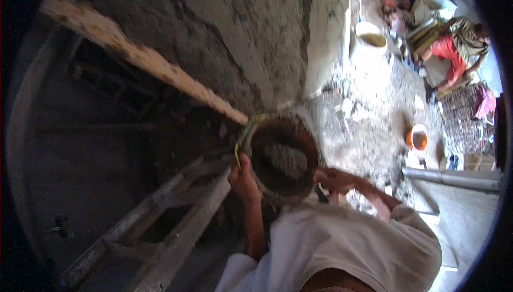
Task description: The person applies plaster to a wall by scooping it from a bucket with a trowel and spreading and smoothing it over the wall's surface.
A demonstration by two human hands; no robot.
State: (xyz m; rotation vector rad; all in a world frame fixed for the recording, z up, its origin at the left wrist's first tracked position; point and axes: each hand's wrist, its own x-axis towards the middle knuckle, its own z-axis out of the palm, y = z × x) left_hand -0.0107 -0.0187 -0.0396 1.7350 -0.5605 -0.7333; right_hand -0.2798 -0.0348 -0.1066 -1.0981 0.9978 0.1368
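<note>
A round bucket (289,122) with dirty, grey-smeared walls is in front of my chest, its mouth facing up toward me. Some grey material shows at its bottom; how much cannot be told. My left hand (245,183) is closed at the bucket's left side, by a yellow-green handle or band (237,154) that runs along the rim. On the opposite side my right hand (335,181) has its fingers wrapped at the bucket's edge. The fingertips of both hands are partly hidden.
A rough grey wall (267,30) rises ahead, with a pale, ragged strip (155,64) at its left. Wooden framing (184,238) lies lower left. Rubble-strewn ground at right bears a white drum (368,54), an orange bucket (417,139) and another person (454,56) in red shorts.
</note>
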